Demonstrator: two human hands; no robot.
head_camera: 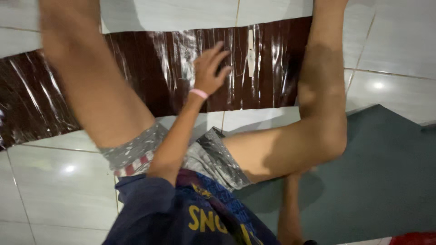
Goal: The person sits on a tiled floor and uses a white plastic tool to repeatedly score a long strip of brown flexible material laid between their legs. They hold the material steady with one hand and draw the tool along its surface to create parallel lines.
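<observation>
Head cam looks straight down at someone sitting on a white tiled floor (59, 190), legs spread apart. No containers anywhere in shot, so nothing to report there. Main thing is a long strip of dark brown glossy plastic sheet (150, 77) laid flat across the tiles from left edge to approx the right leg, w/ lots of creases and shiny glare streaks, looks thin and crinkly. A small pale strip, maybe tape or a label, sits on it near the top (250, 52). Left hand (210, 70) has fingers spread open, palm down on or just over the sheet, can't tell if it's actually pressing. Pink wristband (198, 93) on that wrist. Right hand isn't visible, only a forearm going down at the bottom, resting on a dark teal mat (386, 181), matte, soft-looking. Person wears grey speckled shorts (213, 159) and a navy shirt (159, 213) w/ yellow lettering.
</observation>
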